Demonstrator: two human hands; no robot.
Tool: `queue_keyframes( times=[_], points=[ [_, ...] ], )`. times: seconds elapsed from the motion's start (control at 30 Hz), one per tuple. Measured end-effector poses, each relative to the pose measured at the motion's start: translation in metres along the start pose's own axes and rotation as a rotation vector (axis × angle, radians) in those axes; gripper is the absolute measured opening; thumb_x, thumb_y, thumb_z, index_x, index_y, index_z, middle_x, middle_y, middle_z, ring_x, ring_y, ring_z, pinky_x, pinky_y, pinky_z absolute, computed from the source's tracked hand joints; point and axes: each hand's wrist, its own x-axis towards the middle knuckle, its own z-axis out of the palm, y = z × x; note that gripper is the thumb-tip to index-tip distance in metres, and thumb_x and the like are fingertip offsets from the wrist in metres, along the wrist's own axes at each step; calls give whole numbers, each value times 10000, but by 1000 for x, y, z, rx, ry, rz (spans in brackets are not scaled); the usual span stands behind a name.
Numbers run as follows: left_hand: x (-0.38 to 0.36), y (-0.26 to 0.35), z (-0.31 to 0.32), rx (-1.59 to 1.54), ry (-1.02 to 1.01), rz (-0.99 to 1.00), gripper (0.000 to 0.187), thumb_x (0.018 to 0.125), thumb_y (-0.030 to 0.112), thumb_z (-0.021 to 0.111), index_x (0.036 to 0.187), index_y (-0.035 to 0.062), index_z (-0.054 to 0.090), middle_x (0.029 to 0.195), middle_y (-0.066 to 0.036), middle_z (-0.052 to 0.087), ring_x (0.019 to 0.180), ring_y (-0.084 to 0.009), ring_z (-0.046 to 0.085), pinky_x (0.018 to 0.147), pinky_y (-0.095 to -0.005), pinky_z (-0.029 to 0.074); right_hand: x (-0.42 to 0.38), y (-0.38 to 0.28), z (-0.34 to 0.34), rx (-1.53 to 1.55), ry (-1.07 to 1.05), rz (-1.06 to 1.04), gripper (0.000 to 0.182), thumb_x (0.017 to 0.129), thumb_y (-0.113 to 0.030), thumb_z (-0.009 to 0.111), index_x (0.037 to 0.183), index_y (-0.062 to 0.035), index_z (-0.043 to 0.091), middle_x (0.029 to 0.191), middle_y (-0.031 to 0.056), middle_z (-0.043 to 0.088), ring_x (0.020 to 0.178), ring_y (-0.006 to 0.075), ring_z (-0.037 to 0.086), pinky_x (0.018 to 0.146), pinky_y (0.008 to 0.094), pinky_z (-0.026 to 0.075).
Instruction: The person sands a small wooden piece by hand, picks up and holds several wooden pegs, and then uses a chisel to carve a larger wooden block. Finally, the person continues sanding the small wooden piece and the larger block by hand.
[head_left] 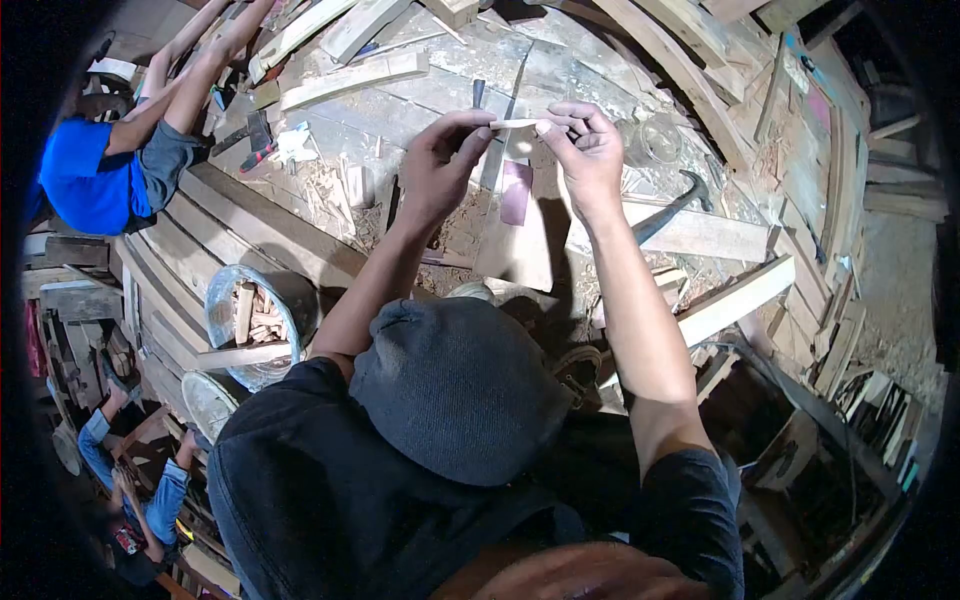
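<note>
My left hand [448, 165] and my right hand [588, 155] are raised over the work surface, fingertips pinching opposite ends of a short, pale wooden strip [517, 124]. The strip lies nearly level between them. Below is a flat board [517, 255] with a purple rectangular sheet [515, 192], perhaps sandpaper, on it. A dark-handled tool [479, 92], whose lower part I cannot make out, shows just beyond my left fingertips. To the right of my right hand, a claw hammer [690, 196] rests on a plank [705, 232].
A bucket [216, 300] of wood offcuts stands at the left. Shavings [325, 190] and a wooden beam [355, 80] lie on the far side. Long planks [690, 85] run along the right. A person in a blue shirt [80, 175] sits at upper left; another person [150, 515] is at lower left.
</note>
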Motion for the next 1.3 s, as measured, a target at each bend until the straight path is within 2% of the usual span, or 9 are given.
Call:
queue_keyframes(
  times=[0.4, 0.77, 0.8, 0.97, 1.0, 1.1, 1.17, 1.23, 1.3],
  points=[
    [-1, -1, 1, 40, -24, -4, 141, 923, 39, 684, 1056, -6, 694, 965, -41, 698, 891, -94, 635, 807, -241, 504, 0, 0, -2, 33, 8, 2, 255, 855, 49, 708, 1088, 23, 608, 1006, 108, 706, 886, 121, 668, 778, 247, 548],
    [0, -20, -7, 39, 14, 50, 161, 873, 14, 729, 1031, 25, 698, 886, 0, 681, 769, -52, 597, 695, -200, 477, 10, 31, -60, -28, 252, 58, 205, 896, 4, 654, 1098, 3, 621, 1006, 93, 695, 876, 112, 630, 784, 236, 487],
    [2, -25, -9, 50, 23, 49, 166, 872, 13, 730, 1034, 24, 697, 883, 1, 679, 766, -52, 596, 695, -200, 477, 6, 36, -70, 10, 293, 46, 189, 907, -9, 631, 1095, 0, 629, 962, 65, 685, 816, 100, 608, 735, 232, 469],
    [2, -71, -32, 117, 109, -137, 187, 886, 30, 708, 1070, -2, 685, 917, -23, 675, 837, -77, 582, 725, -228, 452, -20, 91, -154, -278, 439, 401, 157, 942, -115, 594, 1070, -44, 650, 930, 28, 676, 822, 114, 605, 745, 276, 483],
    [2, -86, -39, 154, 99, -204, 183, 908, 52, 683, 1082, -4, 689, 891, -18, 669, 810, -77, 569, 702, -230, 441, -32, 86, -146, -287, 532, 423, 151, 892, -46, 556, 975, 0, 673, 853, 59, 679, 721, 127, 588, 676, 282, 463],
    [-21, -164, -70, 332, 150, -430, 244, 945, 171, 649, 1098, -12, 703, 840, -16, 664, 739, -86, 554, 661, -235, 436, -70, 149, -209, -792, 310, 560, 253, 860, -242, 632, 921, -4, 695, 884, 154, 726, 813, 275, 689, 765, 364, 524],
    [-43, -175, -80, 633, 164, -518, 284, 943, 222, 658, 1091, -15, 707, 836, -22, 670, 722, -87, 559, 653, -234, 443, -95, 161, -219, -1079, 14, 652, 337, 855, -281, 626, 1027, -1, 700, 1046, 239, 699, 1050, 405, 648, 923, 425, 504],
    [-62, -200, -94, 388, 197, -619, 323, 938, 270, 667, 1075, -20, 710, 848, -29, 674, 712, -92, 561, 648, -234, 448, -101, 132, -190, -1328, -376, 869, 397, 866, -289, 625, 1139, -3, 666, 1152, 252, 665, 1132, 394, 613, 978, 414, 481],
    [-65, -230, -107, 447, 200, -563, 259, 944, 208, 655, 1060, -18, 708, 841, -29, 670, 707, -81, 550, 635, -235, 439, -116, 146, -187, -1262, -453, 966, 440, 878, -286, 619, 1216, -4, 624, 1242, 262, 621, 1195, 388, 575, 1021, 407, 455]
  ],
)
